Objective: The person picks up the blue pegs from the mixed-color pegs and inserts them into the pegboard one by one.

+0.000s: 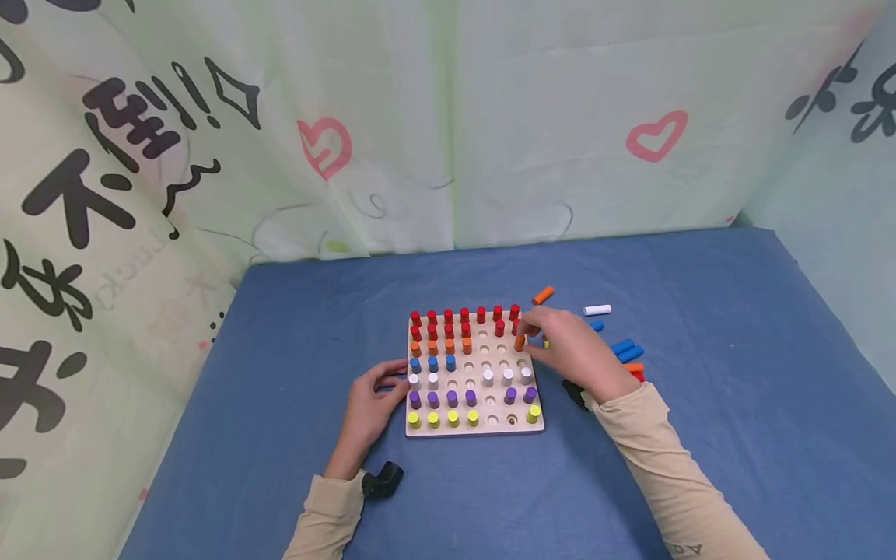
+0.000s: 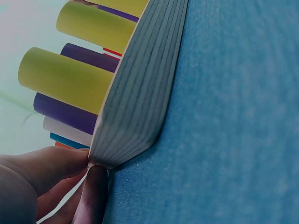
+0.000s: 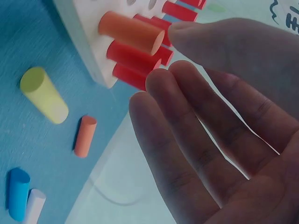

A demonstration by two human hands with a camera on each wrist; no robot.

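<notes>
A light wooden pegboard [image 1: 502,433] lies before me with rows of red, orange, blue, white, purple and yellow pegs, and several bare holes among them. My left hand [image 1: 369,404] holds the board's left edge; up close, thumb and finger pinch it near a corner [image 2: 100,156]. Over the right side of the board is my right hand [image 1: 577,350], beside an orange peg [image 1: 520,342] at the right end of the third row. In the right wrist view that orange peg [image 3: 131,32] stands in the board, and the extended fingers [image 3: 163,140] and thumb are spread around its free end.
Loose pegs lie right of the board on the blue cloth: an orange one [image 1: 543,295], a white one [image 1: 597,309], blue ones [image 1: 630,354], and a yellow one [image 3: 44,95]. Others are partly hidden by my right arm. A printed curtain [image 1: 490,155] hangs behind.
</notes>
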